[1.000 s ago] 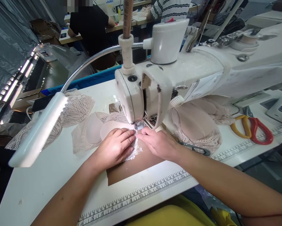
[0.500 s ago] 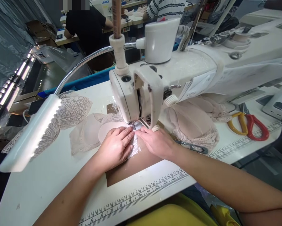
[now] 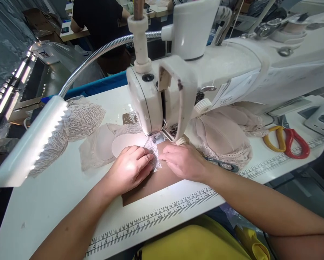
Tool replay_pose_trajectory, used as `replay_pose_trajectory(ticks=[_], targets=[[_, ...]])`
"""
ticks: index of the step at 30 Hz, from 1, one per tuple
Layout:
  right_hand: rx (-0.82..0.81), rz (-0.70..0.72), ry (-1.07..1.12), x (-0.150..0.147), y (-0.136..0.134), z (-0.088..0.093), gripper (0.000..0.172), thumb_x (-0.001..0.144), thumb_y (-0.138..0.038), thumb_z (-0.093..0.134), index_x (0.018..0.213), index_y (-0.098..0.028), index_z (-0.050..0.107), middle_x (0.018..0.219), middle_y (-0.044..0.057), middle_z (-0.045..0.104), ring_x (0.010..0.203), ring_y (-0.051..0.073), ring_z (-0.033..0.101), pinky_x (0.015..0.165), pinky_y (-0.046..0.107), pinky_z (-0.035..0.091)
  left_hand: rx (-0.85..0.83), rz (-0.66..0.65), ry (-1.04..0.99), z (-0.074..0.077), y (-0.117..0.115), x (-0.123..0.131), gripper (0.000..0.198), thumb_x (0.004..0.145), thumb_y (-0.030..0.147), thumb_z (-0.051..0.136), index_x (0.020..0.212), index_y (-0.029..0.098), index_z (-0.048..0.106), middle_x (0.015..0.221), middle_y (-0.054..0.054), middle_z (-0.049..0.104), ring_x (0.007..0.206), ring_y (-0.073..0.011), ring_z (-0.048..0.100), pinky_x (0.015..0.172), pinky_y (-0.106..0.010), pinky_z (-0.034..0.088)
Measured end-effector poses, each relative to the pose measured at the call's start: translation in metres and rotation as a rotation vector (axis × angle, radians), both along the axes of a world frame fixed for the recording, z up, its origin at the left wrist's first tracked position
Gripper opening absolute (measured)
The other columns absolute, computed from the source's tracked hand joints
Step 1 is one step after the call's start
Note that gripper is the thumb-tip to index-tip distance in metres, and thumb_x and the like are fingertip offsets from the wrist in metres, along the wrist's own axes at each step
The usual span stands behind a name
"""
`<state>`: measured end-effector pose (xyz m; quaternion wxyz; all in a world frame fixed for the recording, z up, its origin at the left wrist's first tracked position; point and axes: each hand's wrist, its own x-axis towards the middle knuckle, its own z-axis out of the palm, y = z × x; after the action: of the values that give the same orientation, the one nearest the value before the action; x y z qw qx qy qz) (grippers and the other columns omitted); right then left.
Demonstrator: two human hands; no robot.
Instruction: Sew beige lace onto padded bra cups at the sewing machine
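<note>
A beige bra piece (image 3: 129, 143) lies under the sewing machine's head (image 3: 162, 101), its pale lace edge (image 3: 152, 154) running out below the presser foot. My left hand (image 3: 133, 166) rests on the left side of this piece, fingers bent and pressed together at the lace, gripping its edge. To the right of the lace, my right hand (image 3: 182, 160) is closed in a pinch, fingertips just beside the strip. Whatever it pinches is too small or hidden to make out. Both hands are over a brown patch (image 3: 148, 187) on the white table.
Lace bra cups (image 3: 83, 122) lie at the left, beneath a lit lamp (image 3: 32, 141). At the right are more beige cups (image 3: 221, 137), thread snips (image 3: 223, 164) and red-and-yellow-handled scissors (image 3: 296, 143). A printed ruler (image 3: 159, 216) follows the front edge. A person (image 3: 97, 29) sits beyond.
My left fingers have drawn back from the presser foot toward me, uncovering more of the lace. My right hand has moved slightly rightward, away from the needle. The view has shifted a little.
</note>
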<state>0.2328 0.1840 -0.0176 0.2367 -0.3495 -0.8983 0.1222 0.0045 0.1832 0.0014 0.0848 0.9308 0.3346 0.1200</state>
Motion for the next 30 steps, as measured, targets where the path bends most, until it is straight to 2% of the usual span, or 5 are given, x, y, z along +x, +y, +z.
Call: replay_pose_trajectory(ticks=[11,19,23,27,30], targets=[[-0.020,0.075,-0.053,0.000,-0.005,0.002,0.024,0.080,-0.011,0.048,0.081,-0.018,0.071,0.073,0.003,0.062,0.072,0.016,0.051,0.064,0.028,0.036,-0.006,0.050,-0.003,-0.005,-0.001,0.004,0.024,0.094,0.024,0.044,0.082,0.017,0.063,0.070,-0.004,0.059,0.065,-0.0170,0.052,0.060,-0.029,0.040],[-0.029,0.026,0.001,-0.001,-0.007,0.003,0.028,0.081,-0.010,0.044,0.091,-0.016,0.070,0.077,0.003,0.065,0.072,0.016,0.053,0.066,0.028,0.039,-0.254,0.094,-0.143,0.001,0.003,0.001,0.013,0.089,0.018,0.048,0.084,0.017,0.060,0.074,-0.003,0.063,0.069,-0.0153,0.056,0.063,-0.027,0.043],[0.000,0.124,-0.133,-0.003,-0.010,0.004,0.025,0.088,-0.017,0.046,0.100,-0.016,0.068,0.075,0.003,0.062,0.067,0.016,0.048,0.064,0.029,0.035,-0.312,0.119,-0.146,0.004,0.003,0.001,0.016,0.090,0.019,0.046,0.081,0.017,0.060,0.074,-0.003,0.063,0.069,-0.0157,0.056,0.066,-0.028,0.044],[0.023,0.192,-0.259,-0.004,-0.015,0.005,0.026,0.093,-0.030,0.046,0.102,-0.016,0.066,0.076,0.003,0.060,0.066,0.016,0.044,0.063,0.030,0.030,-0.330,0.038,-0.131,0.005,0.004,-0.001,0.018,0.092,0.024,0.048,0.085,0.017,0.064,0.079,-0.005,0.066,0.076,-0.0176,0.059,0.072,-0.031,0.046],[0.033,0.207,-0.273,-0.004,-0.018,0.005,0.028,0.094,-0.031,0.045,0.105,-0.015,0.065,0.077,0.003,0.059,0.067,0.017,0.043,0.064,0.031,0.028,-0.347,-0.042,-0.159,0.004,0.005,-0.005,0.020,0.093,0.025,0.048,0.093,0.018,0.067,0.084,-0.005,0.067,0.082,-0.0179,0.061,0.078,-0.031,0.046]])
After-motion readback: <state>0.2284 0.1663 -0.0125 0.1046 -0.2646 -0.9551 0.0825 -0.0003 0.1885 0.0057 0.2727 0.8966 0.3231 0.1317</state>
